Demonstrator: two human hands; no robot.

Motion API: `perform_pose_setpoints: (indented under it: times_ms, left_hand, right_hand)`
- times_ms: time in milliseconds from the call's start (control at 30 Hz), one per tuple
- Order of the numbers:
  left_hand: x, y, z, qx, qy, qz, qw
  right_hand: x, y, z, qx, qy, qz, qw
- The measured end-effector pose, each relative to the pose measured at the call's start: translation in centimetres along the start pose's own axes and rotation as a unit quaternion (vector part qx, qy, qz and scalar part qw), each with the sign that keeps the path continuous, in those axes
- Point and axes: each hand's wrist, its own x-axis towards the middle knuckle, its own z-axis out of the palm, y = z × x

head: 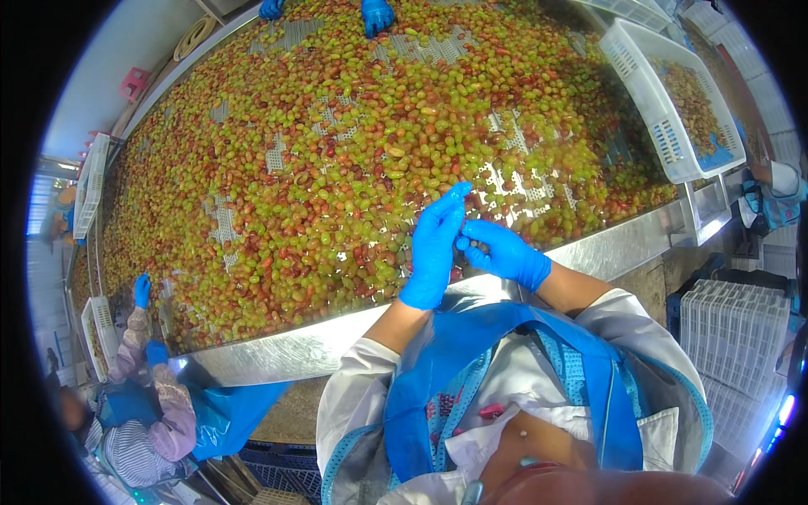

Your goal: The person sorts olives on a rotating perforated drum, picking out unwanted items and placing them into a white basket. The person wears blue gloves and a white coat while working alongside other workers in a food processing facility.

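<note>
My left hand [434, 249], in a wet blue glove, is raised over the near edge of a perforated metal sorting table, its fingers extended together and pointing away from me. My right hand [508, 252], gloved the same way, meets it from the right with bent fingers against the left palm side. Whether anything small sits between the hands is hidden. Beneath and beyond them spreads a layer of loose green and red grapes [353, 183]. The bare metal rim [278, 353] of the table runs just below my wrists.
A white plastic crate [641, 95] holding small brownish pieces stands at the table's right. White crates [732, 334] are stacked on the floor behind it. Co-workers' gloved hands [377, 17] reach in from the far side. Another person [148, 404] works at the left.
</note>
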Motion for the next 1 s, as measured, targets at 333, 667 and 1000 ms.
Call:
perform_pose_setpoints:
  times_ms: [333,667,1000]
  left_hand:
    - [-1.1,1.3,-0.7,0.065,-0.047,-0.049,0.996]
    - [-0.1,1.4,-1.5,0.163,-0.037,-0.019,0.986]
    - [9.8,-3.1,-1.3,0.574,-0.14,0.305,0.747]
  right_hand:
    - [-1.1,-1.8,2.4,0.104,0.001,0.128,0.986]
    - [0.4,-1.7,2.2,0.208,0.037,0.209,0.955]
    - [-3.4,-7.5,-27.2,-0.463,0.371,0.155,0.79]
